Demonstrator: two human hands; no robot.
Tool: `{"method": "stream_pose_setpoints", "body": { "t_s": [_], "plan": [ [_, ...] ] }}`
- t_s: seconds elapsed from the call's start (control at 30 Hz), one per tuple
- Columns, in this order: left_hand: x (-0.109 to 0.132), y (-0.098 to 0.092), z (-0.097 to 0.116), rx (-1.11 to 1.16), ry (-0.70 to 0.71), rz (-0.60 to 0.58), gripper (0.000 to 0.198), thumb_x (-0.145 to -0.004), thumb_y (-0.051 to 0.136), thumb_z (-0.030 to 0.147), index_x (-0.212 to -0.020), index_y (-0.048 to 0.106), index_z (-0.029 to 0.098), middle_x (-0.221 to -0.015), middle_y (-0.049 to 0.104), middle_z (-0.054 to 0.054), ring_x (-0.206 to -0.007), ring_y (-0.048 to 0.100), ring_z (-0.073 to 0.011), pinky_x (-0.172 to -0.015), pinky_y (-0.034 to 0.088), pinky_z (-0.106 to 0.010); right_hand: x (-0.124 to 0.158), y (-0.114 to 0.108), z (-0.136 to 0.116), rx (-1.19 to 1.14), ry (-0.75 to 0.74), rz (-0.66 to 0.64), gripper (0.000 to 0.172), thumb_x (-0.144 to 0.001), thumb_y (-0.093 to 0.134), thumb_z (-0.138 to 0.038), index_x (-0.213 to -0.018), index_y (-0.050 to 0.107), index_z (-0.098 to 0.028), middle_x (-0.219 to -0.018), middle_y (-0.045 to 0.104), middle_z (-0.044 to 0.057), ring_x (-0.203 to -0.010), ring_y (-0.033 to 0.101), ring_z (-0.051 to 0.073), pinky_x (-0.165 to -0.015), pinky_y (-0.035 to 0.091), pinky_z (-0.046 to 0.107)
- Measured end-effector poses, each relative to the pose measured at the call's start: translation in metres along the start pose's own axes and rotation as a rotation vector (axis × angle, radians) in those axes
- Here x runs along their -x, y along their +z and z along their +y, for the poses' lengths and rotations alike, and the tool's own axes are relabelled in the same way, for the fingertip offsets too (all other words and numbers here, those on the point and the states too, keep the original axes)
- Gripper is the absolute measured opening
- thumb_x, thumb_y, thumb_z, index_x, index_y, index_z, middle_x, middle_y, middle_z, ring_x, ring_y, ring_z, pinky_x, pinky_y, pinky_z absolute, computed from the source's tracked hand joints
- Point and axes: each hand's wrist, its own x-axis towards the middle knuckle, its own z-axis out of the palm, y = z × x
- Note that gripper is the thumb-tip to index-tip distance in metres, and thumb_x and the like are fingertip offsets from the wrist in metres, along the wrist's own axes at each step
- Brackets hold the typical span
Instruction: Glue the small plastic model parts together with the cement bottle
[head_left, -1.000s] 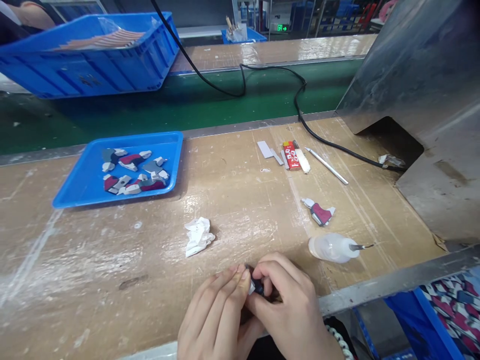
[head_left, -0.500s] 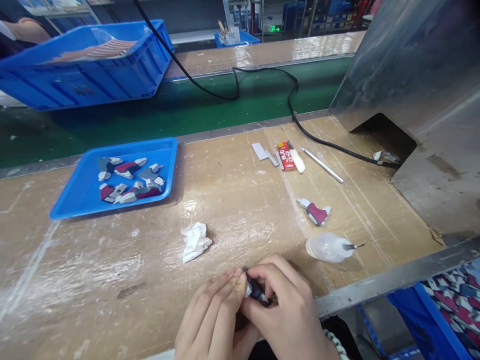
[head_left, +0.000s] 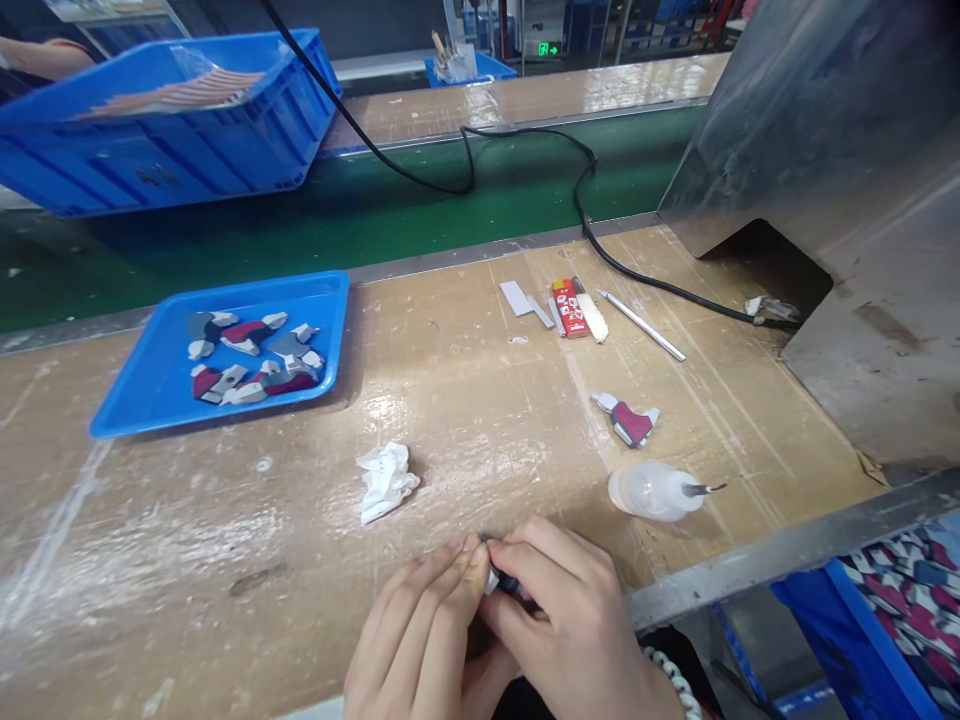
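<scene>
Near the front edge of the table, my left hand [head_left: 427,630] and my right hand [head_left: 562,610] meet, both closed around one small dark grey and white plastic piece [head_left: 507,583]. Fingers cover most of it, so its full shape is hidden. Ahead and to the right, a similar maroon, grey and white piece [head_left: 631,422] lies on the table. A translucent squeeze bottle [head_left: 654,492] with a thin metal nozzle rests on its side close to my right hand. Crumpled white tissue [head_left: 387,482] sits ahead of my left hand.
A blue tray [head_left: 112,408] at left holds several similar pieces. Farther back lie a red packet [head_left: 570,310], a silver pen-like tool [head_left: 642,326] and a black cable [head_left: 660,287]. A metal housing [head_left: 847,150] stands right, above a bin of pieces [head_left: 911,610]. Beyond is a large blue crate [head_left: 225,160]; someone's arm shows behind.
My right fingers have shifted slightly and now cover more of the piece. The view has moved a little; the table's objects stay where they were.
</scene>
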Motion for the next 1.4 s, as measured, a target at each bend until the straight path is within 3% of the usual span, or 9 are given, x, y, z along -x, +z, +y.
{"method": "stream_pose_setpoints", "body": {
  "t_s": [0.13,0.33,0.43,0.6,0.77,1.0,1.4],
  "plan": [
    [0.002,0.002,-0.004,0.003,0.021,-0.007,0.016,-0.098,0.066,0.014,-0.111,0.067,0.005,-0.105,0.073,-0.014,-0.104,0.069,-0.0241,-0.099,0.050,-0.038,0.001,0.001,-0.001,0.012,0.025,0.018,0.022,-0.089,0.055,-0.006,-0.070,0.059,-0.018,-0.064,0.051,-0.003,-0.055,0.046,0.010,-0.053,0.037,0.024],
    [0.004,0.004,-0.007,0.010,0.038,0.008,0.015,-0.096,0.065,0.010,-0.111,0.067,0.006,-0.104,0.073,-0.013,-0.103,0.069,-0.0232,-0.100,0.050,-0.037,0.003,0.001,-0.002,0.084,0.000,-0.003,0.020,-0.094,0.054,-0.010,-0.076,0.060,-0.017,-0.069,0.057,0.000,-0.060,0.054,0.012,-0.059,0.041,0.026],
    [0.003,0.004,-0.008,0.017,0.047,0.005,0.016,-0.097,0.064,0.009,-0.113,0.066,0.004,-0.105,0.072,-0.013,-0.104,0.068,-0.0236,-0.100,0.050,-0.038,0.001,0.002,-0.001,0.088,0.006,0.002,0.021,-0.093,0.053,-0.010,-0.074,0.058,-0.018,-0.068,0.055,-0.001,-0.060,0.051,0.012,-0.059,0.039,0.027],
    [-0.001,0.005,-0.009,0.015,0.078,0.010,0.017,-0.096,0.068,0.013,-0.109,0.066,0.002,-0.102,0.072,-0.015,-0.101,0.068,-0.0249,-0.098,0.051,-0.038,-0.002,0.002,0.001,-0.027,0.130,-0.032,0.017,-0.084,0.060,-0.006,-0.072,0.057,-0.018,-0.068,0.048,-0.004,-0.058,0.042,0.010,-0.056,0.033,0.025],
    [-0.008,0.006,-0.006,-0.015,0.036,0.038,0.019,-0.099,0.066,0.025,-0.105,0.065,0.007,-0.094,0.071,-0.011,-0.088,0.068,-0.0234,-0.087,0.053,-0.035,-0.005,0.000,0.003,-0.102,0.241,-0.112,0.016,-0.079,0.066,-0.006,-0.074,0.058,-0.019,-0.073,0.050,-0.005,-0.062,0.044,0.009,-0.058,0.033,0.025],
    [-0.009,0.007,-0.001,-0.083,0.031,0.067,0.012,-0.101,0.062,0.023,-0.105,0.064,0.011,-0.092,0.071,-0.010,-0.086,0.068,-0.0235,-0.077,0.051,-0.034,-0.007,-0.002,0.001,0.029,0.227,-0.147,0.020,-0.077,0.071,-0.008,-0.072,0.056,-0.020,-0.073,0.052,-0.006,-0.064,0.051,0.011,-0.059,0.031,0.028],
    [-0.008,0.011,-0.002,-0.106,0.075,0.089,0.008,-0.099,0.059,0.010,-0.103,0.065,0.008,-0.091,0.071,-0.011,-0.086,0.067,-0.0241,-0.080,0.050,-0.034,-0.002,0.003,0.001,0.110,0.143,-0.094,0.025,-0.078,0.071,-0.008,-0.072,0.051,-0.021,-0.074,0.052,-0.005,-0.062,0.049,0.012,-0.057,0.031,0.028]
  ]
}}
